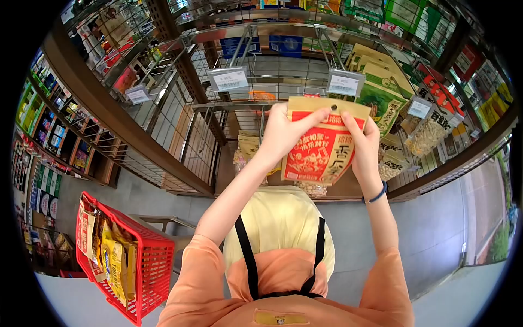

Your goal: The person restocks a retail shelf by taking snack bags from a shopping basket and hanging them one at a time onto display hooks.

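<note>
Both my hands grip a red and tan snack packet (318,150) by its upper part, near its punched hanging hole. My left hand (281,131) is closed on its left side, thumb across the front. My right hand (366,146) is closed on its right side, thumb pressed on the front below the top edge. The packet hangs upright in front of the wire rack; I cannot tell whether it is one packet or more. Green packets (381,92) hang just beyond my right hand. Below and behind the held packet, clear-fronted packets (248,150) are partly hidden.
A red shopping basket (155,272) with yellow packets (117,261) stands at the lower left. Metal hooks with price tags (229,80) stick out toward me. Brown rack posts (128,114) flank the bay. Bags of pale snacks (427,133) hang at the right.
</note>
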A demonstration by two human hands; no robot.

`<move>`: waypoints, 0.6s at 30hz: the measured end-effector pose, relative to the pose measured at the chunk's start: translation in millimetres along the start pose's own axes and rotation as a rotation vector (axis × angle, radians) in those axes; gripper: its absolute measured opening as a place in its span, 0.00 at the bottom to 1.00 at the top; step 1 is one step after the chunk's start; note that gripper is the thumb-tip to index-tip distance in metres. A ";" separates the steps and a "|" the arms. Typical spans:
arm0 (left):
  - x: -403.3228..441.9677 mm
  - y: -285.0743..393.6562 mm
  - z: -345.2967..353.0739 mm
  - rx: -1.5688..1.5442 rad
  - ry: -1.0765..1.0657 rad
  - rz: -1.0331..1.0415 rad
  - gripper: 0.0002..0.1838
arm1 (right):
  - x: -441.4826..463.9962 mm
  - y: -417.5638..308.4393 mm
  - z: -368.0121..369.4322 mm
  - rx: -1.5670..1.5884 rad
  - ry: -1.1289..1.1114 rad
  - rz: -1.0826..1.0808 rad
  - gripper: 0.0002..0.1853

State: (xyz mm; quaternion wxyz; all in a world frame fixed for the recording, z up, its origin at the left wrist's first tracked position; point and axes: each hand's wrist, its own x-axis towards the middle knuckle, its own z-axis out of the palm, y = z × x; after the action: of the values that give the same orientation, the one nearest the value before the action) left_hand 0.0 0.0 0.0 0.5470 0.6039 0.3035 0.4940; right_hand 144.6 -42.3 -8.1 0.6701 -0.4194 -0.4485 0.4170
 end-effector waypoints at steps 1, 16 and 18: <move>2.9 -0.3 -1.6 -0.012 0.011 0.049 0.11 | 3.4 -0.1 3.1 -0.006 0.007 -0.036 0.10; -8.3 11.9 -28.8 -0.049 0.088 -0.038 0.12 | 4.8 10.2 33.8 0.140 -0.062 0.003 0.10; -5.6 9.5 -33.4 -0.030 0.090 -0.036 0.13 | 8.3 10.9 34.1 0.125 -0.086 0.003 0.11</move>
State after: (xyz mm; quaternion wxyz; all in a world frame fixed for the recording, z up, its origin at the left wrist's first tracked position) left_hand -34.5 4.9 4.8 0.5506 0.5673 0.3312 0.5150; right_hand 112.3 -24.9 -7.9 0.6745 -0.3593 -0.4494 0.4627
